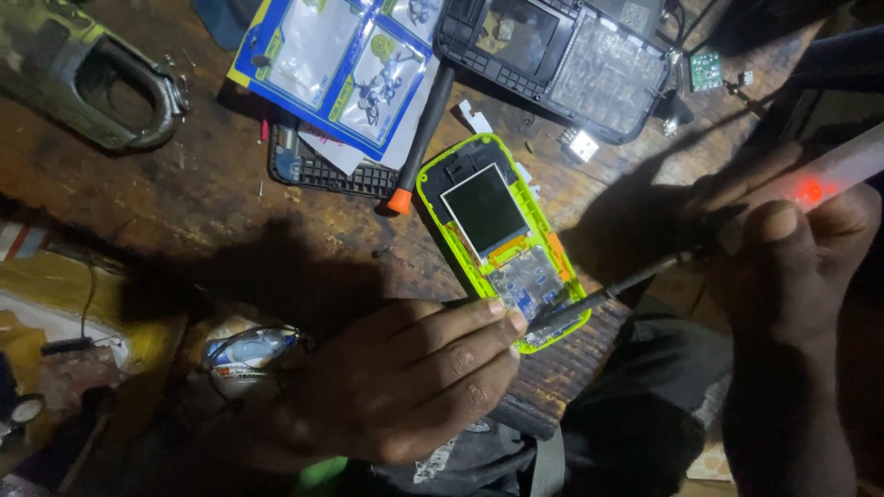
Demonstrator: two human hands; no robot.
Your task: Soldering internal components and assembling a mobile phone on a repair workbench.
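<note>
Phone chassis [502, 241], lime green, lies mid-desk [212, 198], a screwdriver [421, 138] at its 11 o'clock. Our left hand [405, 387], fingers together, steadies its lower edge; our right hand [792, 248], fingers clamped on the soldering iron [737, 216], should keep the tip steady on the board.

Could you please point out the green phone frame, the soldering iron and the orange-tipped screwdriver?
green phone frame [485, 210]: head view, on its dark screen.
soldering iron [608, 293]: head view, on its metal shaft.
orange-tipped screwdriver [399, 201]: head view, on its orange end.
</note>
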